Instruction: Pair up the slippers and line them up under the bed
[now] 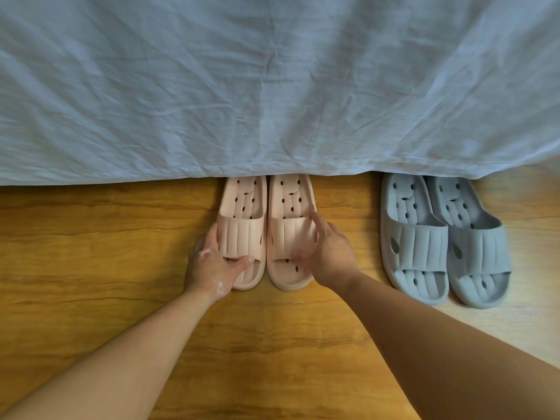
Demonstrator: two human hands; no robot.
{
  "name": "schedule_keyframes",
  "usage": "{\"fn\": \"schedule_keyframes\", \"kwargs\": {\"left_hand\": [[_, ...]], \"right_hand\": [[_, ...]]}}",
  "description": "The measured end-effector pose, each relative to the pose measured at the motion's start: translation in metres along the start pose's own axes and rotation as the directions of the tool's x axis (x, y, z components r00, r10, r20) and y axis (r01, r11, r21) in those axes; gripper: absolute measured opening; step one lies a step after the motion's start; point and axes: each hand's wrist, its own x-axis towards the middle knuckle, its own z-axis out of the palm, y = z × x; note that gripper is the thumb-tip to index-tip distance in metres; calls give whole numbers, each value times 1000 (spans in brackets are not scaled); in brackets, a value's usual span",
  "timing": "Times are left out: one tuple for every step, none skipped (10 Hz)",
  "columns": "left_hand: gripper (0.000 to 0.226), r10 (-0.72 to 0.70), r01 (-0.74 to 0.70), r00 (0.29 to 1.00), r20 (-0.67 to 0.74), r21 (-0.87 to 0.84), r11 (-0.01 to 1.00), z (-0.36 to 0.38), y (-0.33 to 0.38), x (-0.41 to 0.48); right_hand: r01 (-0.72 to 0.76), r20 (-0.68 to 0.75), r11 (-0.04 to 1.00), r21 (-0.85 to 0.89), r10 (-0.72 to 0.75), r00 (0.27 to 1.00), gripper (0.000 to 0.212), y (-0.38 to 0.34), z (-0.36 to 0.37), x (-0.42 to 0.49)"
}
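Two pink slippers lie side by side on the wooden floor, heels tucked just under the hanging bed sheet (272, 101), toes pointing toward me. My left hand (212, 265) grips the left pink slipper (242, 237) around its strap, thumb in the toe opening. My right hand (327, 253) grips the right pink slipper (288, 234) the same way. To the right, a grey pair stands together: the left grey slipper (415, 241) and the right grey slipper (475, 247), heels at the sheet's edge.
The light blue sheet drapes over the bed's edge and hides whatever lies under the bed. Wooden floor (106, 237) stretches to the left of the pink pair and toward me.
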Motion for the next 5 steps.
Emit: {"fn": "schedule_keyframes", "kwargs": {"left_hand": [[108,-2,2,1000,16,3,1000,-1,0,2],[109,-5,5,1000,22,11,1000,1,-2,2],[108,-14,14,1000,20,15,1000,1,-1,2],[109,-17,15,999,44,35,999,2,-2,0],[110,-24,19,995,97,55,998,-9,1,1]], "right_hand": [[4,17,1000,-3,-4,1000,93,-1,0,1],[4,30,1000,-18,-4,1000,93,-2,0,1],[9,31,1000,-23,-8,999,92,-2,-1,2],[19,50,1000,-21,-18,999,96,-2,-1,-2],[14,72,999,-43,-10,997,104,-6,-13,-7]]}}
